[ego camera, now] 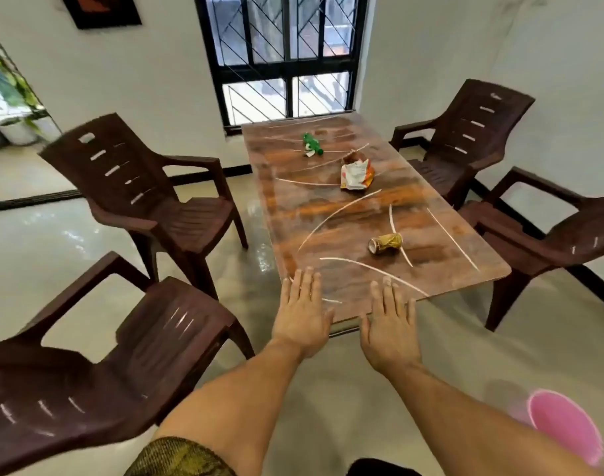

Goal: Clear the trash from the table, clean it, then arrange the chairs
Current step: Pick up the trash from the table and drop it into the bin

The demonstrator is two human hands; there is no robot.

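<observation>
Armchairs of dark brown moulded plastic stand around the rectangular wood-patterned surface (pixel 328 214), which has pale curved lines across it. The near left chair (pixel 122 355) is at eight o'clock from the left hand (pixel 302 316), and the far left chair (pixel 149 187) is at ten o'clock, turned at an angle and set apart from the long edge. The far right chair (pixel 465 139) is at one o'clock from the right hand (pixel 390 324) and the near right chair (pixel 551 231) at two o'clock, both close against the right long edge. A round pink plastic bucket (pixel 565 427) sits on the floor at four o'clock from the right hand. A black-framed window with a metal grille (pixel 283 56) fills the wall at twelve o'clock, beyond the far end of the surface. Both hands are spread flat, palms down, fingers straight and close together, holding nothing, side by side over the near short edge; whether they touch it cannot be told. The trash lies ahead of them, apart from both. Nearest, a crushed gold drink can (pixel 386 243) lies on its side at twelve o'clock from the right hand. Farther on is a crumpled white and orange snack wrapper (pixel 357 174) with a small brown scrap (pixel 355 155) just beyond it. Farthest, at twelve o'clock from the left hand near the window end, lies a crushed green plastic bottle (pixel 311 145).
</observation>
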